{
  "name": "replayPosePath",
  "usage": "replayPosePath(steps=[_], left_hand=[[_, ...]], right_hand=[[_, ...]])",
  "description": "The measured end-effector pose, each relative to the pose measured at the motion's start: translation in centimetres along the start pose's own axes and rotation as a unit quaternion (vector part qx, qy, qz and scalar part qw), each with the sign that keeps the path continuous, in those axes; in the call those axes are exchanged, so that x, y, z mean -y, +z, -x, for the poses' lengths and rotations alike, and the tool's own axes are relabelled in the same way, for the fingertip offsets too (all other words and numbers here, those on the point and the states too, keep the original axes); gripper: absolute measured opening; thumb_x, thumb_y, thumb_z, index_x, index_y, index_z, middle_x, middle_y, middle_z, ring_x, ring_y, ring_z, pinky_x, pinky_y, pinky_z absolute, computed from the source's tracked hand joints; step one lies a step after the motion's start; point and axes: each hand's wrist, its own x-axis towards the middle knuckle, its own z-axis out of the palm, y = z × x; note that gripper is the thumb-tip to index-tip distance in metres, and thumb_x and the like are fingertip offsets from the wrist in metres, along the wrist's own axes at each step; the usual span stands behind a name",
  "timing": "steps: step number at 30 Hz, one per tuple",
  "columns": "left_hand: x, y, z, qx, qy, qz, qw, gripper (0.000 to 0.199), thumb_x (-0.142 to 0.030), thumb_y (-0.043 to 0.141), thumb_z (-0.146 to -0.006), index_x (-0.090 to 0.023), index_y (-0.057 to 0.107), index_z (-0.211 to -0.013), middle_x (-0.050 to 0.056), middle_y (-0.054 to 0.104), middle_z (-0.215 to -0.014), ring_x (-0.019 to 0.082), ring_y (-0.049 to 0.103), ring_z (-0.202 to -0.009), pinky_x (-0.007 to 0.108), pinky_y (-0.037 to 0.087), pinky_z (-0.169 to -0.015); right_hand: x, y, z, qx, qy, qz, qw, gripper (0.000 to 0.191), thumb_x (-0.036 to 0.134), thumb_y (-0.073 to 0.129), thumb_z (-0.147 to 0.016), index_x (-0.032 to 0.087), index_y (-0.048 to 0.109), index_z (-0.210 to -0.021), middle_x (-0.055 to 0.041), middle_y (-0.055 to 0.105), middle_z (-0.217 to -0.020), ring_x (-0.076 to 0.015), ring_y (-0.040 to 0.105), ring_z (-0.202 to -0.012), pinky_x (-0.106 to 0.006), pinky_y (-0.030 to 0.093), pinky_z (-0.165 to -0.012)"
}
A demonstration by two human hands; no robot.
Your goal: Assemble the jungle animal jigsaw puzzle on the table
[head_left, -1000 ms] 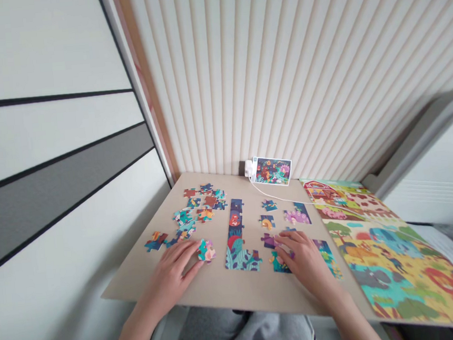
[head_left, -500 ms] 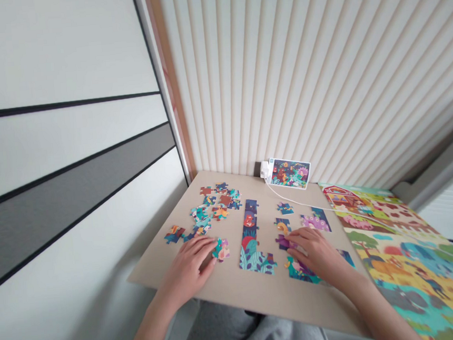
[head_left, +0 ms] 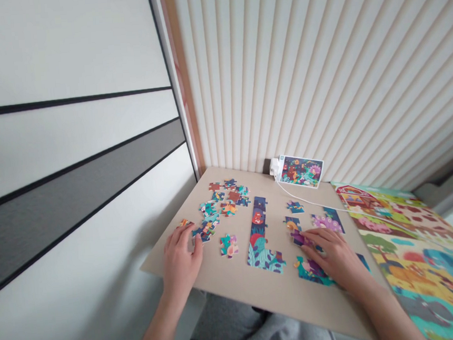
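Note:
My left hand (head_left: 181,256) is at the left side of the table, thumb apart from the fingers. Its fingertips rest over an orange-and-dark puzzle piece (head_left: 185,223), mostly covered. A teal-and-pink puzzle piece (head_left: 228,245) lies apart to its right. With fingers stretched out, my right hand (head_left: 332,253) lies over a purple puzzle piece (head_left: 297,237), partly hidden below the fingertips. Just above is a piece with a golden curl (head_left: 292,223); nearer me is a joined teal-and-purple section (head_left: 310,271). An L-shaped joined strip (head_left: 259,233) lies between the hands.
Loose puzzle pieces (head_left: 229,196) cluster at the table's back left. A picture card (head_left: 301,171) leans at the back beside a white charger (head_left: 274,166), whose cable (head_left: 312,205) crosses rightward. A colourful farm-and-animal mat (head_left: 420,259) lies right; a pleated screen (head_left: 281,70) stands behind.
My left hand has moved left, off the teal-and-pink piece, to the orange-and-dark piece. My right hand stays over the purple piece. The whole view has shifted slightly.

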Motion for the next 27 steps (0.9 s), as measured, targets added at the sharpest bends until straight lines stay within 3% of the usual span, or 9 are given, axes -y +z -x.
replayPosePath(steps=[7,15,19,24,27], left_hand=[[-0.1,0.6,0.1,0.074,0.003,-0.073,0.995,0.042,-0.045,0.058,-0.096,-0.019,0.064,-0.128,0.016,0.063,-0.134,0.037,0.054,-0.131,0.055,0.044,-0.11],[0.0,0.8,0.0,0.098,0.015,-0.127,0.987,0.036,-0.039,0.052,-0.098,-0.019,0.067,-0.124,0.015,0.059,-0.139,0.036,0.052,-0.132,0.053,0.043,-0.11],[-1.4,0.7,-2.4,0.136,0.042,-0.145,0.979,0.038,-0.032,0.049,-0.099,-0.016,0.064,-0.129,0.017,0.063,-0.133,0.034,0.056,-0.127,0.049,0.043,-0.108],[-3.6,0.9,-6.3,0.255,0.052,-0.204,0.944,0.036,-0.043,0.049,-0.1,-0.017,0.071,-0.108,0.016,0.071,-0.11,0.034,0.064,-0.108,0.048,0.047,-0.097],[-3.8,1.4,-7.1,0.273,0.045,-0.243,0.93,0.041,-0.05,0.051,-0.098,-0.016,0.072,-0.108,0.018,0.07,-0.109,0.036,0.065,-0.106,0.048,0.049,-0.091]], right_hand=[[-3.7,-0.3,1.6,-0.059,0.044,0.0,0.997,0.035,0.049,0.062,-0.097,0.025,0.072,-0.12,-0.01,0.075,-0.117,-0.0305,0.07,-0.108,-0.046,0.055,-0.096],[-1.4,-0.1,1.1,-0.029,0.059,-0.025,0.998,0.031,0.045,0.059,-0.1,0.026,0.071,-0.122,-0.0103,0.072,-0.123,-0.0301,0.067,-0.115,-0.047,0.052,-0.101],[-1.0,0.1,0.8,-0.014,0.044,-0.03,0.999,0.03,0.044,0.06,-0.1,0.026,0.071,-0.122,-0.0097,0.073,-0.122,-0.0296,0.067,-0.114,-0.048,0.051,-0.102],[-1.0,0.3,0.7,-0.004,0.032,-0.034,0.999,0.029,0.041,0.06,-0.099,0.027,0.072,-0.121,-0.0093,0.073,-0.122,-0.0294,0.067,-0.114,-0.047,0.052,-0.101],[-0.8,0.3,0.7,-0.004,0.034,-0.036,0.999,0.027,0.04,0.061,-0.098,0.027,0.073,-0.119,-0.0093,0.073,-0.121,-0.0293,0.067,-0.114,-0.047,0.052,-0.101]])
